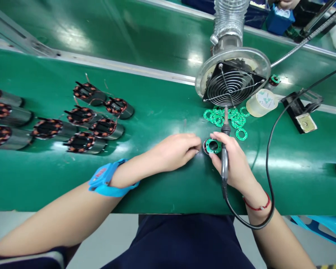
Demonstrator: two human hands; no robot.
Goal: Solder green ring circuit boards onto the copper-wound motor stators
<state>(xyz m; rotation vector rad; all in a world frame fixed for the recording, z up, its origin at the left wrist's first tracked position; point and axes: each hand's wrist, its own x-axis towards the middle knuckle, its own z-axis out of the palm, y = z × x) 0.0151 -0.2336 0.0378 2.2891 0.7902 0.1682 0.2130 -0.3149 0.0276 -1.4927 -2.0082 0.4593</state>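
My right hand (236, 162) holds a soldering iron (224, 160), its tip pointing away from me under the fan. The thumb and forefinger of that hand also rest around a motor stator topped by a green ring-shaped circuit board (213, 146). Just left of this stator, my left hand (179, 151) is closed with fingertips pinched together; whatever lies between them is hidden. Behind the stator, a pile of green circuit board rings (226, 116) is spread on the green bench (162, 194), with one loose ring (241, 134) closer to me.
Several stators with copper windings (82, 116) stand at left, some with wire ends sticking up. A fume extractor fan (230, 87) hangs over the rings. A roll of tape (261, 102) and an iron stand with a sponge (305, 121) are at right. The iron's black cable (268, 160) loops around my right wrist.
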